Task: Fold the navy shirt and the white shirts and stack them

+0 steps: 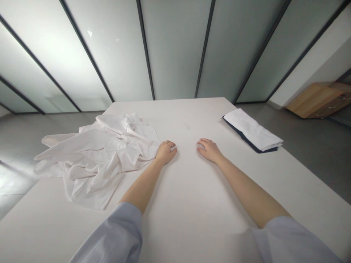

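On the white desk (189, 204): leftward, rumpled white fabric (109, 142), partly overhanging; rightward, folded white cloth (252, 128) atop navy cloth (251, 143). Between, left hand (165, 152) just beside the fabric, right hand (210, 149) apart; each grip slack, holding nothing. Seemingly at rest; to lift the fabric, would need a pinch.

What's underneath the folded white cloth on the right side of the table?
A dark layer shows beneath the folded white cloth, along its left and near edges. The rest is covered, so its full extent and anything hidden there can't be seen.
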The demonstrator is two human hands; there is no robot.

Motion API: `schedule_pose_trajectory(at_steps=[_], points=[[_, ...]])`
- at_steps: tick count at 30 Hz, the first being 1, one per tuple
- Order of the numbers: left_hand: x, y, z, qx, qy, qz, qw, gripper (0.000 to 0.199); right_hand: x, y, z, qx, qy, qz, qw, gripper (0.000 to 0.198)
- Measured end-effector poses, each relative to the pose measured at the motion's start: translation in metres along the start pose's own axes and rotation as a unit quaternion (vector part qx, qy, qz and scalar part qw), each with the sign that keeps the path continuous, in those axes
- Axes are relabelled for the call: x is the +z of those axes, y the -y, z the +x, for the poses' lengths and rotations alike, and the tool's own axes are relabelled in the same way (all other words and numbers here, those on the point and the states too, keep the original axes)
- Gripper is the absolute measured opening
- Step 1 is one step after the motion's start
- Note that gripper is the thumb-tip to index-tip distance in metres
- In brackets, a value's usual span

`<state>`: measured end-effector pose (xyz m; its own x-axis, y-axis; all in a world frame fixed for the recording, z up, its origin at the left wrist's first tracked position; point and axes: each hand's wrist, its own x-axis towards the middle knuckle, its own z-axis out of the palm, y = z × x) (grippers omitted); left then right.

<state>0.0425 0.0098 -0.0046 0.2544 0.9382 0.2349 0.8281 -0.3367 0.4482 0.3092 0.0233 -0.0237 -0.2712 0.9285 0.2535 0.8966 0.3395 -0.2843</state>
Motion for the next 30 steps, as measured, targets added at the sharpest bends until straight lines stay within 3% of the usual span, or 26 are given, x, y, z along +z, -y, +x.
schedule_pose_trajectory(at_steps=[30], points=[[-0.0033, -0.0031, -0.0021, 0.011, 0.019, 0.039, 0.999, 0.026, 0.0031, 0.0001, 0.0021, 0.012, -0.018, 0.010, 1.000, 0.030]])
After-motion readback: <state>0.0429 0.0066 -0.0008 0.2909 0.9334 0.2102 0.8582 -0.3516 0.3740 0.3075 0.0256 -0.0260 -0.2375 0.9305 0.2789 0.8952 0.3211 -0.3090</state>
